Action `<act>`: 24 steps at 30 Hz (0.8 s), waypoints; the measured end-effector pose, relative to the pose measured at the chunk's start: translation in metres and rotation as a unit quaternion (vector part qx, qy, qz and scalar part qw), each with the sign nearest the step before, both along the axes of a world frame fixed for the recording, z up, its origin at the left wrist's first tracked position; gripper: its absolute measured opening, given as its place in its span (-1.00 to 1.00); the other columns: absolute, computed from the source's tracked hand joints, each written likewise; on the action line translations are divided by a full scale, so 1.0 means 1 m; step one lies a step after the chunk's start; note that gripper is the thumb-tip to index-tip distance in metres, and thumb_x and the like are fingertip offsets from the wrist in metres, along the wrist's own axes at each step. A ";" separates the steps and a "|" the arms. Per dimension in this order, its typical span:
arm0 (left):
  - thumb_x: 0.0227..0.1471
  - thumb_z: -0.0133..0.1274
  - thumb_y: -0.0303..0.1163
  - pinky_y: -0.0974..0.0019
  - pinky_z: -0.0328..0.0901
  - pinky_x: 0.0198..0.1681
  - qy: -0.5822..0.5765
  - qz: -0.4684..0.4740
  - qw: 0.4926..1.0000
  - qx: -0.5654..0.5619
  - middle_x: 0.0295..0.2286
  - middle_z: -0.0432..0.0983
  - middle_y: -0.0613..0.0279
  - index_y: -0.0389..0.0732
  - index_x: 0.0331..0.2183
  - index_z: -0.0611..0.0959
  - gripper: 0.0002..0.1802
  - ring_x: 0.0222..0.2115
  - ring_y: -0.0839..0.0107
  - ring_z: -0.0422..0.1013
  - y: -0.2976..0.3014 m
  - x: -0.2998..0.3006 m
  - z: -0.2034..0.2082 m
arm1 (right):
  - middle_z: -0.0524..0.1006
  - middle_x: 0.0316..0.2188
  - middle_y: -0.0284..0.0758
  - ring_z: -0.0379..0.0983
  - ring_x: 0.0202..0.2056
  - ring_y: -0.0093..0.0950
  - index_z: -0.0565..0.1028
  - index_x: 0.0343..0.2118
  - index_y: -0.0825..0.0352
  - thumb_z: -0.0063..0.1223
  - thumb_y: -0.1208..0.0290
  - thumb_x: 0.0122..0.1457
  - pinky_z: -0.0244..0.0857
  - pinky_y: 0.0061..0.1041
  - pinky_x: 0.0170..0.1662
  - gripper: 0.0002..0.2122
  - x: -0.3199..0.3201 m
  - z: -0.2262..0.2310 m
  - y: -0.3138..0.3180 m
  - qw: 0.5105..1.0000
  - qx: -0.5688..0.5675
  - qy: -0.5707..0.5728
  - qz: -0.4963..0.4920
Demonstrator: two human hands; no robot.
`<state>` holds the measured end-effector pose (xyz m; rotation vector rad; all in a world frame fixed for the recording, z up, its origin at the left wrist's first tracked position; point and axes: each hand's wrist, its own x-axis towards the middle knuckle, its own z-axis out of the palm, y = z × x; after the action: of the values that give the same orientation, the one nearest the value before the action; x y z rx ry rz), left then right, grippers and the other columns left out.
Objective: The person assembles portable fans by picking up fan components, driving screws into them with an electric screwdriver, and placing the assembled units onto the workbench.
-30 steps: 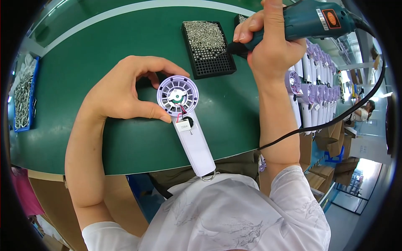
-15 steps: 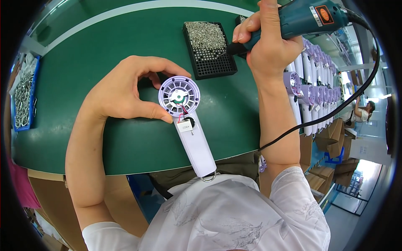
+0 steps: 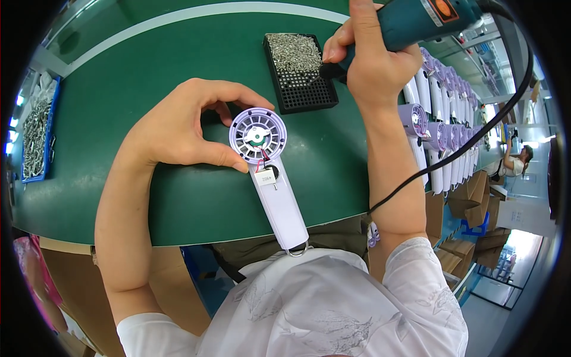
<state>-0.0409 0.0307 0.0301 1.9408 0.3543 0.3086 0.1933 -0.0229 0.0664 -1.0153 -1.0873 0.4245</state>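
A lavender handheld fan [image 3: 284, 208] lies face up on the green table, its handle toward me. Its round head shows an exposed hub, with red and dark wires running to a small white block on the handle. My left hand [image 3: 184, 128] holds the head's left side between thumb and fingers. My right hand [image 3: 377, 68] grips a teal corded electric screwdriver [image 3: 410, 24] at the upper right. The driver's black nose points at a black tray [image 3: 306, 98] of small silver screws, some seated in its holes. Whether its thin bit touches a screw, I cannot tell.
Rows of lavender fans [image 3: 443, 134] stand to the right. A blue bin [image 3: 44, 149] of metal clips sits at the left edge. The black cord [image 3: 470, 143] loops past my right forearm. Cardboard boxes [image 3: 470, 196] and another person [image 3: 514, 160] are farther right.
My right hand and the screwdriver have shifted slightly left, the nose staying beside the screw tray. My left hand keeps its hold on the fan.
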 end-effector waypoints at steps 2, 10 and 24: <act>-0.40 0.58 -0.28 0.40 0.35 -0.10 0.002 0.002 1.000 -0.003 -0.10 0.64 0.18 -0.31 -0.03 0.67 -0.20 -0.15 0.45 0.53 0.000 0.000 0.001 | 0.45 -0.71 -0.39 0.37 -0.75 -0.61 0.49 -0.39 0.40 0.20 0.42 0.29 0.25 -0.61 -0.68 -0.82 -0.002 0.000 0.002 1.000 0.001 0.003 0.005; -0.38 0.56 -0.30 0.36 0.36 -0.04 -0.029 0.013 0.999 0.007 -0.10 0.63 0.17 -0.31 0.03 0.62 -0.15 -0.09 0.42 0.51 -0.003 0.000 -0.002 | 0.42 -0.72 -0.39 0.36 -0.77 -0.59 0.48 -0.37 0.39 0.18 0.44 0.30 0.27 -0.57 -0.69 -0.84 -0.002 0.006 -0.001 0.999 0.010 0.045 -0.016; -0.32 0.54 -0.37 0.36 0.36 -0.06 -0.045 0.004 0.999 0.030 -0.18 0.63 0.24 -0.28 -0.04 0.65 -0.29 -0.20 0.48 0.50 -0.007 0.006 -0.006 | 0.37 -0.55 -0.50 0.22 -0.67 -0.59 0.51 -0.01 0.21 -0.35 0.13 0.50 0.23 -0.46 -0.56 -0.63 -0.014 0.038 -0.049 0.939 0.071 0.045 0.334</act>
<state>-0.0345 0.0236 0.0244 1.9766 0.2964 0.4145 0.1790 -0.0717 0.1044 -0.4690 -1.3456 0.9148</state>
